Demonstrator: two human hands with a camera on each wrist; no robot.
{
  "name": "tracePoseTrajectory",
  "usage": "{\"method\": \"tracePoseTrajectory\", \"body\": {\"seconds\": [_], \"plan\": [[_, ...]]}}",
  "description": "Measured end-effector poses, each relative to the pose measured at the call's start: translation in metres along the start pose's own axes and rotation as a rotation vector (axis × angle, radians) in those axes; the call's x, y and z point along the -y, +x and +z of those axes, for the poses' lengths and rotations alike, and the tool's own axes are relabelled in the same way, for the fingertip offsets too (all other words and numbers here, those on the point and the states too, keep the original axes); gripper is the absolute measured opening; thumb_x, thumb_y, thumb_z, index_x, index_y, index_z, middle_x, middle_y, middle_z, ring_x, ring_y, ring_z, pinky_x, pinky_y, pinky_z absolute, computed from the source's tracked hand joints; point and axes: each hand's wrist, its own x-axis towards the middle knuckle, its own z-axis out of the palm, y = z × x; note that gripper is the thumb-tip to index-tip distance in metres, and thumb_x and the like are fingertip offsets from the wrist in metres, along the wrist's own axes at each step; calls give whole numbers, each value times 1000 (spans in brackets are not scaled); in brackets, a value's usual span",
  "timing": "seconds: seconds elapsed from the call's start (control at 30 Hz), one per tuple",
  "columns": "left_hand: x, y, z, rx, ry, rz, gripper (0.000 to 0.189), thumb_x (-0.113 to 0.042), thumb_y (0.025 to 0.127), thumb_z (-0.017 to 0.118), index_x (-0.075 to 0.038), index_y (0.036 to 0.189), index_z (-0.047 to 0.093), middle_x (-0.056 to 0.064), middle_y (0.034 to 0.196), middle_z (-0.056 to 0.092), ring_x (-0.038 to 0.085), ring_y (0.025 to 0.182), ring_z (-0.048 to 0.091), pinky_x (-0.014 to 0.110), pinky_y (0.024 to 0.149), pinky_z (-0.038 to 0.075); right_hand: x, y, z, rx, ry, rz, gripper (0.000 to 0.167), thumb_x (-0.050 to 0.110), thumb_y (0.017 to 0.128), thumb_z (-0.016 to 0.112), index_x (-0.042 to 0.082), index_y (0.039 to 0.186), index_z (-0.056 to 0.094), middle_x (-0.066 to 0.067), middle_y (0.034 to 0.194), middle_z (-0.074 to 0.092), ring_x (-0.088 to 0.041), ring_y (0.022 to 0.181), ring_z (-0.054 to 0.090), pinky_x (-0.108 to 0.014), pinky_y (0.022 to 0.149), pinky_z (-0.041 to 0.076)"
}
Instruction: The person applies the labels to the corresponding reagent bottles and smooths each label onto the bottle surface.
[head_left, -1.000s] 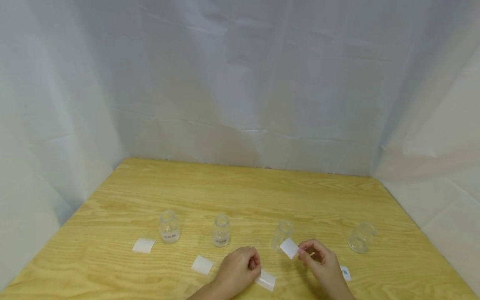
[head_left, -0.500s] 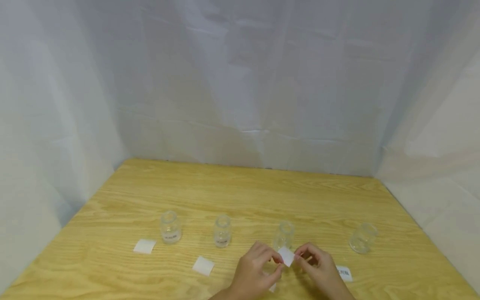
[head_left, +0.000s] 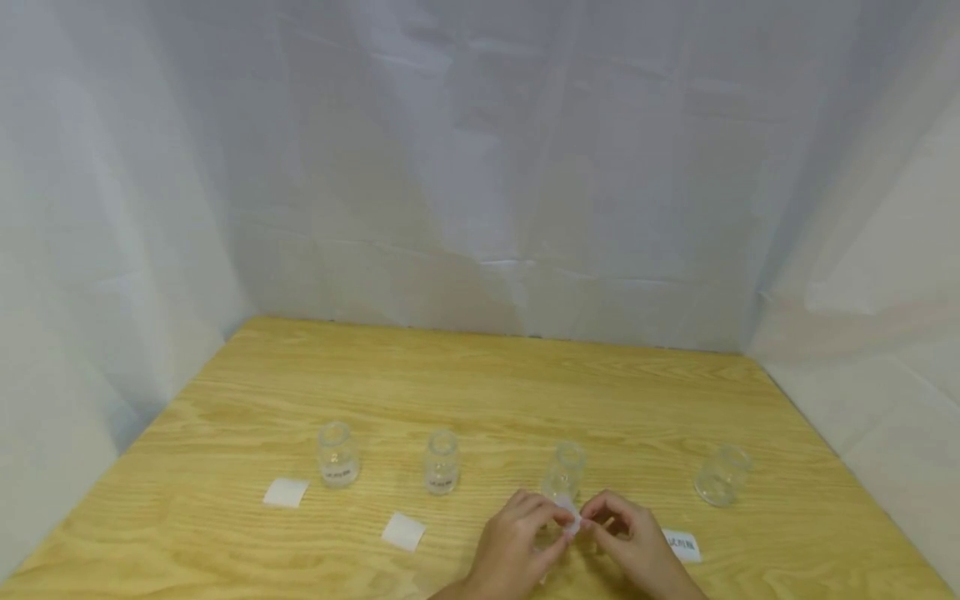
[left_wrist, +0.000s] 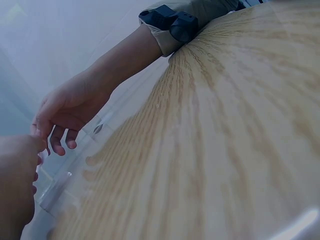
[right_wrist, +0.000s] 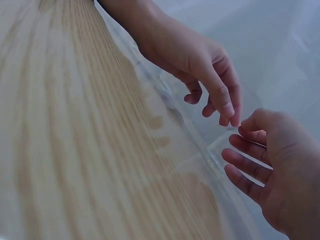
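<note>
In the head view my left hand (head_left: 513,542) and right hand (head_left: 630,537) meet low at the middle right, each pinching a small white label (head_left: 567,505) between thumb and forefinger. Much of the label is covered by the fingers. Just behind it stands a clear glass bottle (head_left: 566,467), partly overlapped by the label. Both wrist views show the fingertips of the left hand (right_wrist: 200,65) and right hand (left_wrist: 72,105) close together above the wood-grain table. Beside my right hand lies a white label with dark printed characters (head_left: 682,546). A whitish strip under my left hand is mostly hidden.
Two glass bottles, one far left (head_left: 338,457) and one left of centre (head_left: 442,463), carry printed labels near their bases. Another glass bottle (head_left: 722,477) is at the right. Two white paper pieces (head_left: 286,492) lie at the left. Pale sheeting (head_left: 487,167) walls the table.
My left hand has risen from the table and come right to pinch the label my right hand was holding. The label has come lower, and my right hand slightly left.
</note>
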Motion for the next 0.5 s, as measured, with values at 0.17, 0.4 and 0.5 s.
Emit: {"method": "tracePoseTrajectory", "body": {"seconds": [0.17, 0.4, 0.5], "plan": [[1, -1, 0, 9, -45, -16, 19, -17, 75, 76, -11, 90, 67, -8, 88, 62, 5, 80, 54, 10, 73, 43, 0, 0, 0, 19, 25, 9, 6, 8, 90, 59, 8, 95, 60, -1, 89, 61, -13, 77, 56, -27, 64, 49], [-4, 1, -4, 88, -188, -209, 16, -20, 79, 72, -12, 91, 67, -9, 88, 61, 3, 77, 52, 13, 66, 45, 1, 0, 1, 29, 41, 20, 6, 7, 90, 58, 7, 95, 60, -2, 89, 62, -14, 77, 57, -28, 60, 49], [-6, 3, -6, 131, -337, -402, 12, -21, 83, 69, -13, 92, 68, -11, 87, 58, 3, 76, 51, 17, 64, 46, 4, 0, 1, -9, 7, 35, 5, 8, 91, 57, 7, 94, 60, -2, 86, 61, -15, 74, 56, -27, 59, 48]]}}
